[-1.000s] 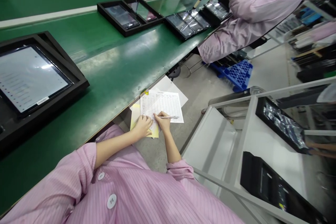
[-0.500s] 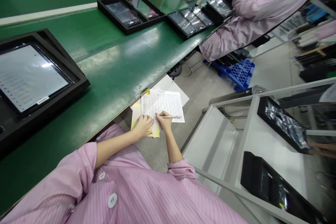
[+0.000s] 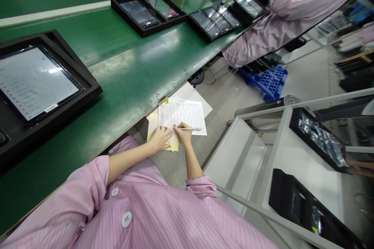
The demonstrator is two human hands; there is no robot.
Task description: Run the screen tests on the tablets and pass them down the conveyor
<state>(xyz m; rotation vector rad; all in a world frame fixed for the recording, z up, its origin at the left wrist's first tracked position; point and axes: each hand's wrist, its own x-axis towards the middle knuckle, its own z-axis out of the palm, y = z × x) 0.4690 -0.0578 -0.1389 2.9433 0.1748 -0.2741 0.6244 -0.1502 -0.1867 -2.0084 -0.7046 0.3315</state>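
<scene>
Two hands: the left hand [image 3: 160, 139] and right hand [image 3: 184, 134] are just beside each other at the near edge of a printed sheet [image 3: 185, 113], not clasped.
Pen: the right hand closes on the pen [image 3: 191, 129] with the shaft slanting off to the right, a hold that seems to give control and leaves most of the grid uncovered.
Left fingers: they lie bent over the sheet's near left corner, probably to stop it sliding; whether they also pinch the edge, I cannot tell.
Papers: the printed sheet overlaps a yellow paper [image 3: 175, 145] and a white sheet [image 3: 206, 107], right of the counter [image 3: 137, 85]; their support is hidden.
Arms: the left forearm [image 3: 128, 159] reaches across toward the right; the right forearm [image 3: 192, 161] points nearly straight away from the body.
Tablet: at left, a tablet [image 3: 41, 83] lies in a black tray [image 3: 92, 90], whose walls likely keep it in place.
</scene>
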